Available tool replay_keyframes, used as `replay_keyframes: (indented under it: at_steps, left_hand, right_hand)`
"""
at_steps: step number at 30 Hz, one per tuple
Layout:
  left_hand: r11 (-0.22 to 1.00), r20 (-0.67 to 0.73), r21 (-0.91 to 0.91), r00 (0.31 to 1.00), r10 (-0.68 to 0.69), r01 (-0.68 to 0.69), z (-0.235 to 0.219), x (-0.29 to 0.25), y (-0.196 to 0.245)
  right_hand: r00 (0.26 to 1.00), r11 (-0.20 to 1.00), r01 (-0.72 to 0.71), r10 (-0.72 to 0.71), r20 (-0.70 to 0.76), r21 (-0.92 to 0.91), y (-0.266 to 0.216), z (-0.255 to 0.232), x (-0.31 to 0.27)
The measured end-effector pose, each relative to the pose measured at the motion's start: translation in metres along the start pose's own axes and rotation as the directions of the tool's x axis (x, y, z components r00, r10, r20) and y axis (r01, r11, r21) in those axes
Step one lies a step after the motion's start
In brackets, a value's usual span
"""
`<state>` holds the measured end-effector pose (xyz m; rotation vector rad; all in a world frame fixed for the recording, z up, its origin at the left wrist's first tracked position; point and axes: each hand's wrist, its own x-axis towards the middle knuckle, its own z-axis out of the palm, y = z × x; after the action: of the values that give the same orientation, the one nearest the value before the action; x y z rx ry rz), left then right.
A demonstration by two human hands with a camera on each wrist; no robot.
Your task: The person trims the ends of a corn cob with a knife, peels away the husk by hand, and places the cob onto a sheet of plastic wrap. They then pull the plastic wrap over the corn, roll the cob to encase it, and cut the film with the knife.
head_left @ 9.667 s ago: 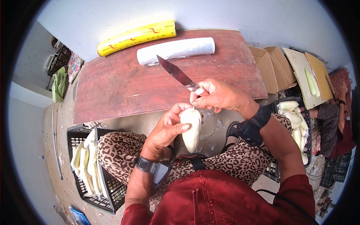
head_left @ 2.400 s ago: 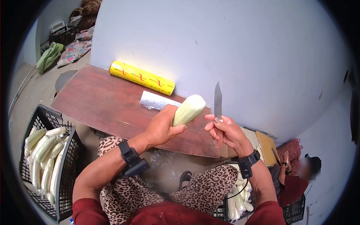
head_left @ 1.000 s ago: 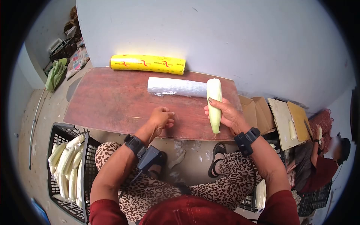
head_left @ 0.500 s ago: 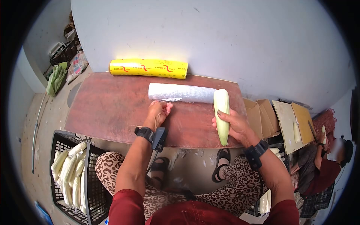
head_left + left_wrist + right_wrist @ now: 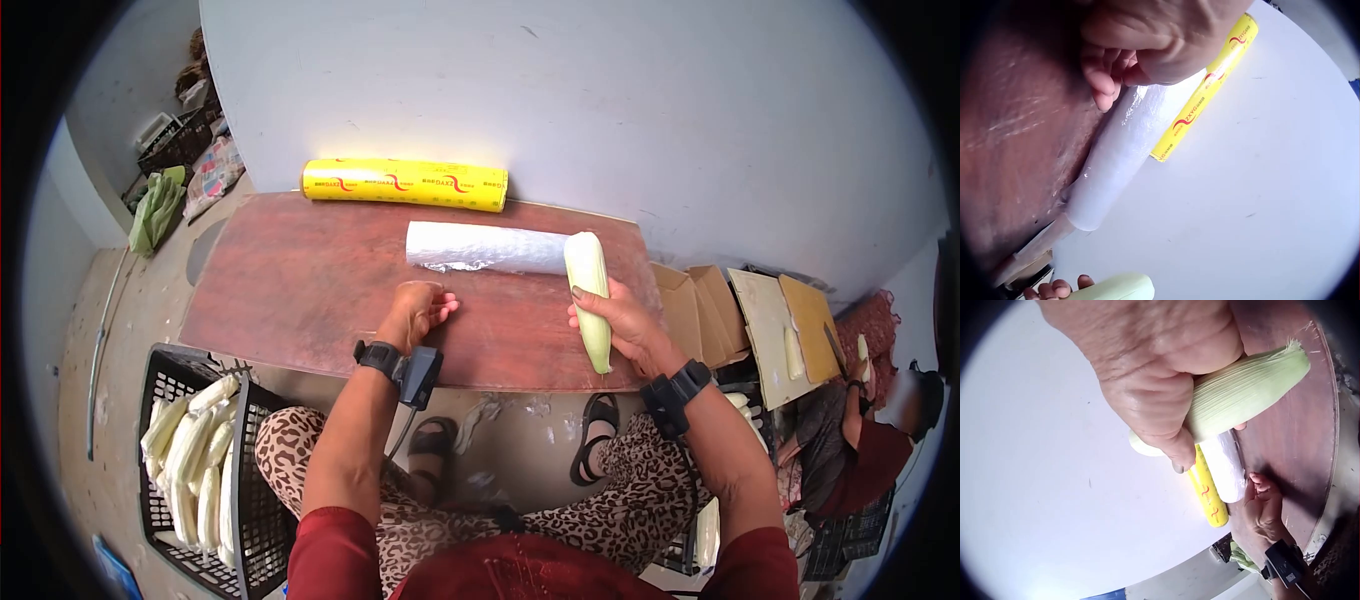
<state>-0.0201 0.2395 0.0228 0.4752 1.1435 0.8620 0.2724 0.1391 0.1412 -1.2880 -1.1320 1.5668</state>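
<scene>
Just in front of the white roll (image 5: 487,247), near its left end, I have the left hand (image 5: 420,308) with its fingers curled in; whether clear film is pinched between them I cannot tell. At the roll's right end, I have the right hand (image 5: 635,322) clamped round the pale ear of corn (image 5: 586,268), thumb over it, the blunt end toward the roll and the narrow end toward the body; whether ear and roll touch is unclear. I judge the step to be drawing film off the roll. For that I'd want a sure pinch on its loose edge and a low, even pull square to the roll, so the sheet comes off flat over the table (image 5: 290,270). I'd have the ear lifted off the roll's end, lest it drag, and the yellow roll (image 5: 405,185) behind left alone.
</scene>
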Motion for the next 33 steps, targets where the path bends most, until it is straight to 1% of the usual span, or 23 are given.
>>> replay_keyframes:
  at_steps: [2, 5, 8, 11, 14, 17, 20, 23, 26, 29, 32, 33]
  left_hand:
    - [1.0, 0.02, 0.023, 1.0, -0.002, 0.002, -0.006, -0.004, 0.0]
    - [0.994, 0.023, -0.113, 1.0, -0.014, 0.017, -0.012, 0.001, -0.003]
    - [0.977, 0.058, -0.215, 0.998, 0.007, 0.005, -0.006, 0.003, -0.004]
    - [0.967, 0.14, -0.252, 0.99, 0.014, 0.022, -0.004, 0.018, -0.004]
    - [0.97, 0.135, -0.241, 0.991, 0.012, 0.021, 0.006, 0.015, 0.001]
    - [0.983, 0.141, -0.181, 0.99, 0.014, 0.012, 0.009, 0.025, 0.001]
    - [0.997, 0.08, -0.078, 0.996, 0.034, -0.028, 0.019, 0.016, 0.005]
    - [0.999, 0.076, -0.041, 0.997, 0.007, -0.004, 0.02, 0.01, 0.006]
    - [0.999, 0.08, -0.047, 0.997, -0.006, 0.01, 0.015, 0.009, 0.003]
    - [0.999, 0.071, -0.042, 0.997, -0.015, 0.018, 0.009, 0.005, 0.001]
    - [0.998, 0.089, -0.049, 0.996, -0.026, 0.03, 0.003, 0.002, -0.001]
    - [0.999, 0.096, -0.029, 0.995, -0.031, 0.034, 0.002, 0.0, -0.001]
  right_hand:
    - [0.999, 0.999, 0.043, -0.043, -0.032, -0.015, 0.001, 0.0, 0.007]
    - [0.996, 0.998, 0.06, -0.058, -0.064, 0.024, 0.0, 0.003, 0.011]
    - [0.998, 0.998, 0.037, -0.035, -0.043, 0.049, -0.002, 0.008, 0.01]
    - [1.0, 1.0, 0.014, -0.014, -0.019, 0.02, 0.001, 0.011, 0.007]
    - [0.999, 1.0, -0.024, 0.025, -0.033, 0.007, 0.002, 0.012, 0.003]
    - [0.999, 1.0, -0.025, 0.025, -0.037, -0.002, 0.002, 0.01, 0.002]
    - [0.998, 0.999, -0.031, 0.03, -0.055, -0.017, 0.002, 0.006, 0.004]
    - [0.998, 0.999, -0.036, 0.034, -0.05, -0.022, 0.0, 0.006, 0.005]
    - [0.998, 1.0, -0.002, 0.001, -0.056, -0.015, 0.0, 0.01, 0.007]
    - [1.0, 1.0, 0.008, -0.009, -0.02, -0.019, -0.002, 0.014, 0.007]
    - [1.0, 0.999, 0.005, -0.005, 0.004, -0.037, -0.003, 0.018, 0.006]
    - [1.0, 0.999, -0.005, 0.005, -0.01, -0.05, -0.004, 0.019, 0.006]
